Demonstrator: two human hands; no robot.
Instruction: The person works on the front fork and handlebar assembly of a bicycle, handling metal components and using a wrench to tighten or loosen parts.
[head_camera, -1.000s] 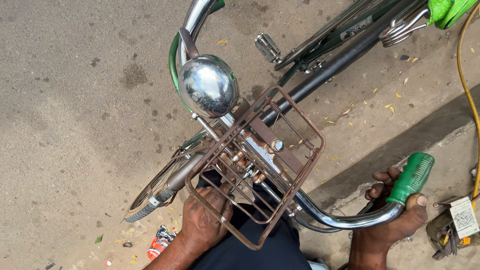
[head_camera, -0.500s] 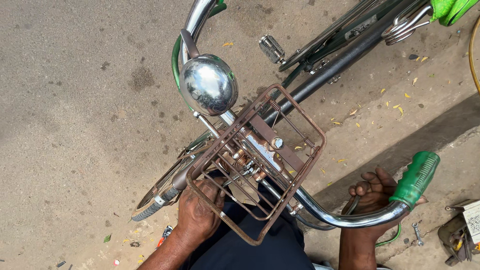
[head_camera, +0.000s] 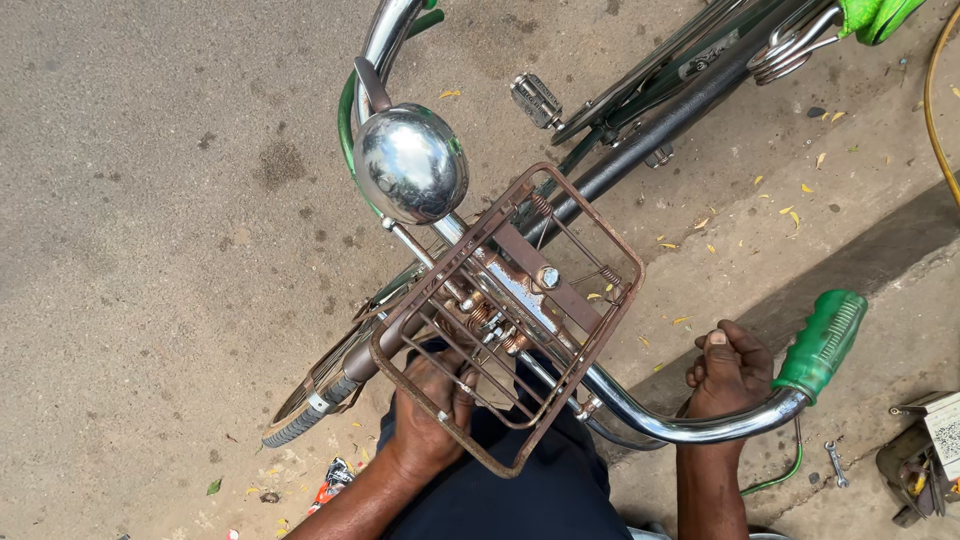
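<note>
Right hand (head_camera: 728, 375) curled w/ fingers bent, resting on the chrome handlebar (head_camera: 690, 428) just beside the green grip (head_camera: 822, 343), which sits to its right; can't tell if it's actually clamped round the bar. Left hand (head_camera: 432, 410) sits under the rusty wire carrier (head_camera: 505, 315), fingers up among the springs, grip unclear; shiny headlamp (head_camera: 410, 164) is further out beyond it, bike frame (head_camera: 650, 125) & pedal (head_camera: 533, 100) past that
</note>
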